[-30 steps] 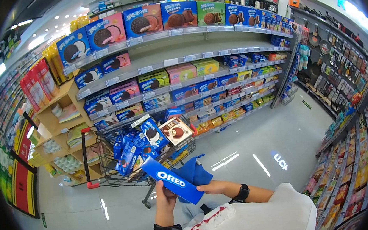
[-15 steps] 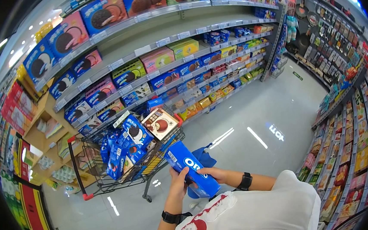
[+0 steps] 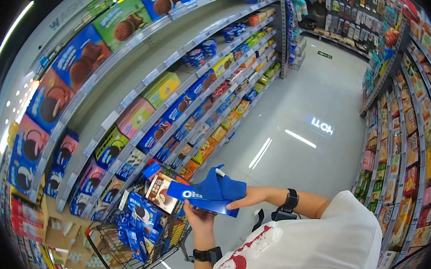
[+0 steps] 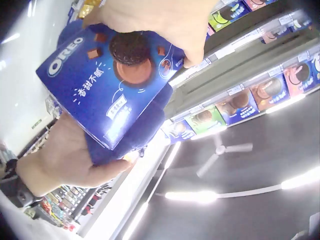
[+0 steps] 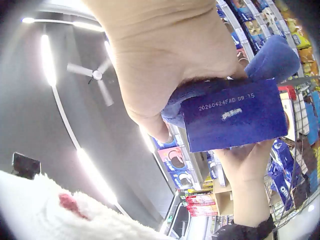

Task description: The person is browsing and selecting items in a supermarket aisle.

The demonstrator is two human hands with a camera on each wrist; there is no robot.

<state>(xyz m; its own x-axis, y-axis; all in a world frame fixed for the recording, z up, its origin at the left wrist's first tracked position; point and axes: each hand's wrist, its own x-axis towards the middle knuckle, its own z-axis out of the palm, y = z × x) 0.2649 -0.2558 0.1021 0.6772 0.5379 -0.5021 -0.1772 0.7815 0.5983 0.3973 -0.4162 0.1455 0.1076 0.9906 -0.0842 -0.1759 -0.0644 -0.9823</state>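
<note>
A blue Oreo cookie box (image 3: 179, 191) is held in front of the white shirt. My left hand (image 3: 200, 220) grips it from the near left side. In the left wrist view, fingers of this hand (image 4: 150, 20) lie across one edge of the printed face (image 4: 112, 95). My right hand (image 3: 253, 196) holds a blue cloth (image 3: 224, 187) against the box, covering part of its lettering. A date is printed on the box's end panel (image 5: 235, 120), which faces the right wrist camera, close below the right hand (image 5: 170, 60).
A shopping cart (image 3: 103, 254) with several blue packs (image 3: 143, 216) and a brown-and-white cookie box (image 3: 160, 192) stands at the lower left. Cookie shelves (image 3: 144, 69) rise ahead; another snack shelf (image 3: 405, 170) lines the right. Between them runs a shiny aisle floor (image 3: 280, 124).
The head view has swung right and tilted. The box has been turned in the hands, and the cloth, earlier largely behind it, now lies over its upper side.
</note>
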